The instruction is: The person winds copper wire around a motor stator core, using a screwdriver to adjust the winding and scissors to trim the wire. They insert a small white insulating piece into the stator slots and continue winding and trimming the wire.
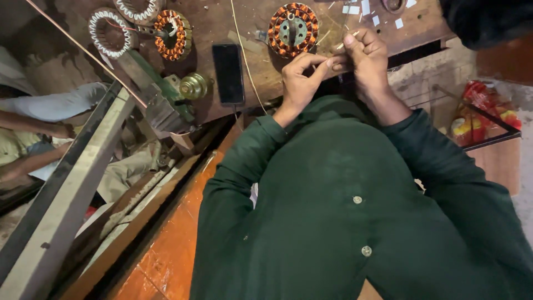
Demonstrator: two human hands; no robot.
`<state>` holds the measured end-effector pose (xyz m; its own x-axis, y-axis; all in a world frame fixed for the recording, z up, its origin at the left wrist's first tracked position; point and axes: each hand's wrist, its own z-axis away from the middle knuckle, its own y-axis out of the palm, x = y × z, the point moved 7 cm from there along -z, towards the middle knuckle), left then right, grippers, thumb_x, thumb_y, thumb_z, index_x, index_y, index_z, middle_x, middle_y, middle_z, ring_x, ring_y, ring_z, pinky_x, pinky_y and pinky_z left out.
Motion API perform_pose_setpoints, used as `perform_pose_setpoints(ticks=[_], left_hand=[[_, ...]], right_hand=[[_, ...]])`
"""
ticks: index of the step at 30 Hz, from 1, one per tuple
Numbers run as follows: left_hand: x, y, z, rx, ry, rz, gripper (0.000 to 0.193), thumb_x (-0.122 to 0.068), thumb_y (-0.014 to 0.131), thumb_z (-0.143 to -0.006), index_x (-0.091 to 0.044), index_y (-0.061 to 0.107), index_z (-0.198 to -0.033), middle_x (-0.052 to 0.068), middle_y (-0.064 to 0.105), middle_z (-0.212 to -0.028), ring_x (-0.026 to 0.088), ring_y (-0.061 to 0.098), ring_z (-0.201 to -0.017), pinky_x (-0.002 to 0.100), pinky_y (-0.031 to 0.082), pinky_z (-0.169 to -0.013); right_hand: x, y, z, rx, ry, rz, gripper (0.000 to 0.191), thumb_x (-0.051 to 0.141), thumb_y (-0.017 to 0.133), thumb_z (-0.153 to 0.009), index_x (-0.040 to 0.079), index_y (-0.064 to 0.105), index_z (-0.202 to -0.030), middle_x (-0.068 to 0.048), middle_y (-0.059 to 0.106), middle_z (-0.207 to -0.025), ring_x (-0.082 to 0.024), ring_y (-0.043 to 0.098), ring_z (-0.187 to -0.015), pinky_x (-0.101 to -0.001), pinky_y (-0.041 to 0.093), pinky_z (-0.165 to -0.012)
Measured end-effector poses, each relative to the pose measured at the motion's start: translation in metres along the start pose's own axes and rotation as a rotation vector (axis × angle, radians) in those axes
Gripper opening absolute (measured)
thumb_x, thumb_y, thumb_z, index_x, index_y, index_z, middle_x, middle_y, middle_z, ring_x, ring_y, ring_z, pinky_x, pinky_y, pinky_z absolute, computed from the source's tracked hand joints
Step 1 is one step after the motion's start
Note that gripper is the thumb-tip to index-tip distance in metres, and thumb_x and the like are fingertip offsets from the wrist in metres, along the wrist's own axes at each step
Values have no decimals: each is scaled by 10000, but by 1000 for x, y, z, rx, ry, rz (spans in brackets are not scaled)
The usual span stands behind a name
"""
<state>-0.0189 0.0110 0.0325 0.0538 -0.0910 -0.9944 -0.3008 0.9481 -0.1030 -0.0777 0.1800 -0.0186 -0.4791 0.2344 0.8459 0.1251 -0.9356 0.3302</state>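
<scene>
Head view: left hand [298, 83] and right hand [363, 55] pinched a small pale strip [337, 62] between closed fingertips, just nearer than the copper-wound stator [293, 29], above the workbench [252, 83] edge; phone [228, 73] lay left of the stator.

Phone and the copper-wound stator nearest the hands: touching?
Apart. The head view shows bare brown bench between the black phone and the copper-wound stator; a thin pale wire runs down through that gap.

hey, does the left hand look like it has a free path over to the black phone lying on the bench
Probably yes. The left hand is pinching a small piece together with the right hand, and the black phone lies flat just beside it. Only a thin wire crosses the bench between them.
</scene>
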Motion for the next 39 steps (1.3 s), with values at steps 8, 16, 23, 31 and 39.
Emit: perform_pose_setpoints(ticks=[8, 16, 23, 31, 39], left_hand=[[0, 0, -1, 4, 20, 4, 66, -100, 792, -900, -42, 777, -927, 14, 712, -818, 72, 610, -704, 241, 491, -645], [0, 0, -3, 10, 19, -3, 64, -99, 800, -897, -41, 779, -911, 18, 713, -801, 78, 614, -701, 249, 497, -650], [5, -1, -4, 15, 17, -3, 72, -109, 801, -893, -43, 781, -914, 20, 713, -801, 84, 624, -708, 252, 510, -660], [1, -2, -3, -18, -9, -28, 140, -134, 821, -882, -43, 785, -982, 50, 759, -884, 104, 678, -768, 258, 549, -719], [10, -20, 7, 3, 110, -140, 207, -80, 748, -935, -15, 759, -1131, 157, 757, -1176, 261, 753, -1108, 344, 585, -978]], right_hand=[[5, 4, 0, 12, -29, 30, 158, 179, 623, -1123, 25, 587, -1118, -123, 738, -976, -168, 744, -759, -291, 622, -657], [7, 7, 1, 36, -27, 59, 135, 151, 622, -1112, 24, 578, -1131, -119, 745, -983, -165, 749, -785, -288, 629, -672], [7, 8, 0, 44, -10, 80, 115, 130, 631, -1114, 21, 593, -1114, -108, 741, -969, -162, 743, -788, -295, 632, -678], [4, 14, 4, 66, 8, 107, 115, 129, 678, -1085, 20, 641, -1093, -53, 723, -941, -132, 734, -825, -280, 622, -710], [-1, 10, 2, 5, 47, 122, 91, 95, 753, -1010, 11, 737, -1043, -22, 727, -927, -85, 697, -817, -251, 602, -763]])
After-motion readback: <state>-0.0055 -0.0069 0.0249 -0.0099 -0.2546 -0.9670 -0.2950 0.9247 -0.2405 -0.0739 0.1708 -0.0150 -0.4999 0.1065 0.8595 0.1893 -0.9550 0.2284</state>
